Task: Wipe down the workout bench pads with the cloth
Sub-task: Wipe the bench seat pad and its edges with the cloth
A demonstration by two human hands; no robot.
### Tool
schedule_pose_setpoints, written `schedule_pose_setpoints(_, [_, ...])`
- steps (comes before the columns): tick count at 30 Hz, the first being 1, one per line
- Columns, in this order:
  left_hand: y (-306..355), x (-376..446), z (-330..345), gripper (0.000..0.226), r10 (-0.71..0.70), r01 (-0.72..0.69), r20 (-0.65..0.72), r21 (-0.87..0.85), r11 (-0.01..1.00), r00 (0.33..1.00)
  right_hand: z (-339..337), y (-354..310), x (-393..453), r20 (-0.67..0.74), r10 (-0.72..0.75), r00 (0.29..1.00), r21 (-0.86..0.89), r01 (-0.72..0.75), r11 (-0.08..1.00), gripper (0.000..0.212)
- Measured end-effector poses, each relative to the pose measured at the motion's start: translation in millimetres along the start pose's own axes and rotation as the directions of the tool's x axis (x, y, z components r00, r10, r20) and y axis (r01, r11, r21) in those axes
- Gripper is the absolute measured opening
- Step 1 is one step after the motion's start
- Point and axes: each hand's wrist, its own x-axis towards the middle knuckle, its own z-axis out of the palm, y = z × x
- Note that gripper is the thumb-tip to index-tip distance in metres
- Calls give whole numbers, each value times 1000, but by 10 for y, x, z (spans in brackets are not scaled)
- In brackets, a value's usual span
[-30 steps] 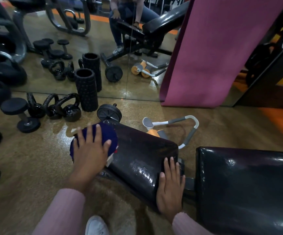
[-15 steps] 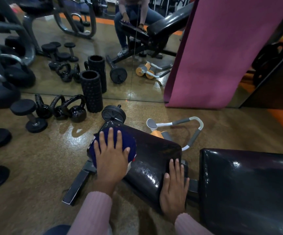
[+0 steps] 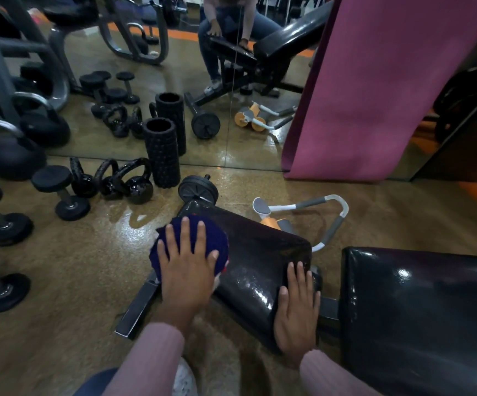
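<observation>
The fingers [image 3: 184, 238] of the left hand [image 3: 187, 270] are spread flat on a blue cloth [image 3: 220, 241], pressing it against the left edge of the bench's smaller pad [image 3: 260, 252]; the cloth bulges out past the fingertips and to both sides of them. The fingers of the right hand [image 3: 298, 310] lie straight and close together, flat on the near right corner of the same pad, holding nothing. Just right of those fingers, across a narrow gap with the frame showing, is the larger pad [image 3: 420, 310]. Below the left hand a bench foot [image 3: 137, 307] rests on the floor [image 3: 68, 281]. Beyond the right fingertips lies an ab roller [image 3: 303, 207] with grey grips. Beyond the left fingertips a bench wheel [image 3: 198, 191] stands on the floor, and farther out kettlebells [image 3: 122, 181], a foam roller [image 3: 163, 152] and dumbbells [image 3: 60, 192] stand before a mirror [image 3: 245, 124]. A pink mat [image 3: 374, 81] leans upright against the mirror, far beyond the right fingers.
</observation>
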Motion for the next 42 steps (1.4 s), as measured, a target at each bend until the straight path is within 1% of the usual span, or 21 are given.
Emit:
schedule_pose_setpoints(1, [69,-116,24,66,21,-22,14,41,999,1000,-3,-3,2,6,0,1000,0,0,1000,58])
schedule_pose_setpoints(3, [284,-249,105,65,112,-118,62,105,988,992,-2,1,-1,16,6,1000,1,-6,1000,58])
schedule_pose_setpoints(6, [490,-1,93,66,208,-217,71,146,965,976,-27,8,-2,33,4,999,-16,-3,1000,58])
schedule_pose_setpoints(7, [465,148,57,67,216,-224,68,153,963,974,-37,2,4,44,5,999,-19,-5,1000,59])
schedule_pose_setpoints(9, [301,388,-42,67,165,-176,84,136,975,983,-40,-3,4,52,4,999,-50,-1,999,59])
schedule_pose_setpoints(12, [13,365,-118,65,69,-71,59,29,997,996,-18,-1,26,41,-23,999,-170,29,985,57])
schedule_pose_setpoints(14, [13,137,-78,66,65,-67,39,61,996,997,-41,-5,58,49,-74,996,-233,83,969,57])
schedule_pose_setpoints(16, [203,-97,29,67,130,-134,39,138,981,991,-88,-13,90,73,-142,987,-257,156,954,57])
schedule_pose_setpoints(19, [500,-152,148,66,245,-254,69,165,953,967,-154,-27,112,104,-232,967,-244,251,937,58])
schedule_pose_setpoints(22, [507,139,122,66,281,-289,71,179,940,957,-170,-10,135,135,-284,949,-231,309,923,59])
schedule_pose_setpoints(24, [345,301,64,66,245,-254,73,168,953,967,-159,2,137,128,-292,948,-222,314,923,59])
schedule_pose_setpoints(26, [165,328,24,66,193,-197,47,104,975,980,-158,3,130,96,-276,956,-202,291,935,58])
schedule_pose_setpoints(27, [104,267,7,66,167,-170,41,80,982,985,-155,-1,124,89,-267,959,-188,280,942,57])
schedule_pose_setpoints(29, [95,43,40,66,151,-155,39,109,982,988,-145,8,106,90,-264,960,-170,276,946,57])
schedule_pose_setpoints(30, [155,-87,88,66,170,-174,41,148,974,985,-138,19,106,87,-269,959,-158,280,947,57])
schedule_pose_setpoints(32, [345,-287,191,65,250,-258,63,201,945,966,-142,21,123,86,-278,957,-123,287,950,57])
schedule_pose_setpoints(33, [437,-312,232,64,291,-300,76,207,931,954,-141,21,127,89,-277,957,-113,286,951,57])
schedule_pose_setpoints(35, [548,-188,245,63,327,-337,79,201,920,942,-133,27,119,93,-268,959,-126,278,952,57])
schedule_pose_setpoints(37, [488,73,185,64,317,-325,71,183,928,946,-126,20,128,92,-256,962,-139,267,954,57])
schedule_pose_setpoints(40, [139,354,-24,63,192,-197,66,93,976,979,-103,9,125,82,-240,967,-150,250,957,57])
schedule_pose_setpoints(42, [-51,302,-100,64,121,-124,52,46,991,991,-91,26,114,76,-227,971,-140,236,962,56])
